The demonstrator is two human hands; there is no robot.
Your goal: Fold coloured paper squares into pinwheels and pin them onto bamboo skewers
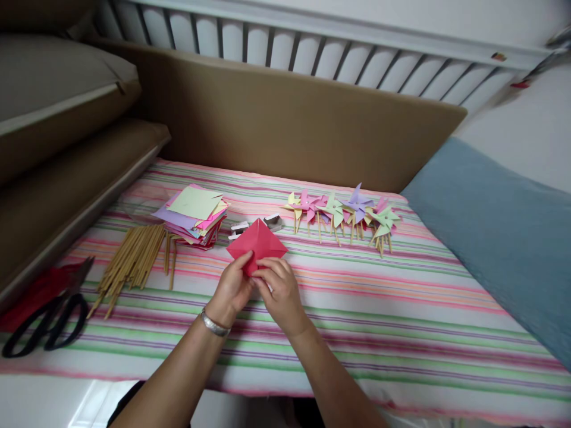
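Red paper is what draws my eye: a creased, four-cornered red paper sheet, held over the middle of a pink, green and white striped cloth, one corner pointing away from the person. The left hand, with a broad silver metal bracelet at its wrist, grips the sheet near its lower corner, thumb on top. The right hand has its fingers bent and drawn close together, pinching the sheet's lower right edge; the two hands' fingertips nearly meet.

Just behind the sheet lies a small black-and-white object, partly covered, so I can't tell what it is. To the left sits an uneven stack of coloured paper squares, pale green on top, and beside it a bundle of thin tan wooden sticks. Farther left, black-handled metal scissors rest partly over a red, crumpled-looking item. Over to the right, pastel paper pinwheels on sticks lie in a row, in yellow, pink, green and purple.
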